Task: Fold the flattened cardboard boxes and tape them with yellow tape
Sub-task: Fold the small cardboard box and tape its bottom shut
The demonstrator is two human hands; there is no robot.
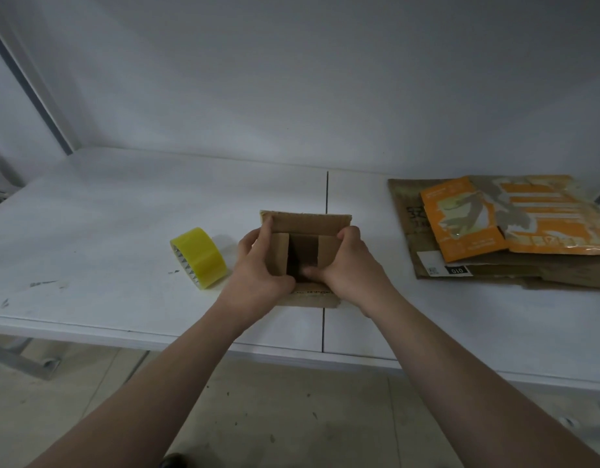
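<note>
A small brown cardboard box [305,228] stands on the white table [106,231], its top open and its two side flaps folded inward over a dark gap. My left hand [258,265] grips the box's left side, thumb on the left flap. My right hand [349,265] grips the right side, thumb pressing the right flap down. The far flap stands up and the near flap lies flat toward me. A roll of yellow tape [199,256] sits on its edge just left of my left hand.
A stack of flattened cardboard boxes [494,238], brown with orange printed ones on top, lies at the right of the table. A seam [326,190] runs across the tabletop behind the box. The table's front edge is close to me, floor below.
</note>
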